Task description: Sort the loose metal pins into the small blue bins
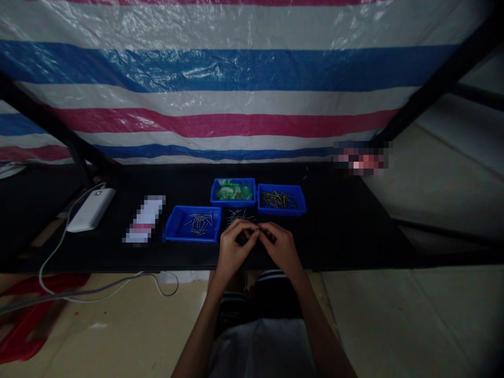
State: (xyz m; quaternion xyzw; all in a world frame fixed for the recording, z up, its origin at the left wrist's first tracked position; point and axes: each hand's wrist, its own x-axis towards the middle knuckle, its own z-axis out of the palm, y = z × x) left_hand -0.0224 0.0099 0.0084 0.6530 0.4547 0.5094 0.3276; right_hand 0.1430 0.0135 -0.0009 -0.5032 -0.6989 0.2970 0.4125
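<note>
Pinching is seen at both grips: left hand (232, 247) and right hand (281, 247) meet fingertip to fingertip over the near edge of the bench (354, 231), with a small metal pin (258, 230) held between them. Its long axis appears to run left-right, bridging the two grips; too small to confirm more. Both hands are equally close to it. Loose pins (238, 214) lie just beyond the fingers, between the near blue tray (192, 223) on the left and the far blue tray (281, 199); the tray of green parts (233, 190) sits behind.
</note>
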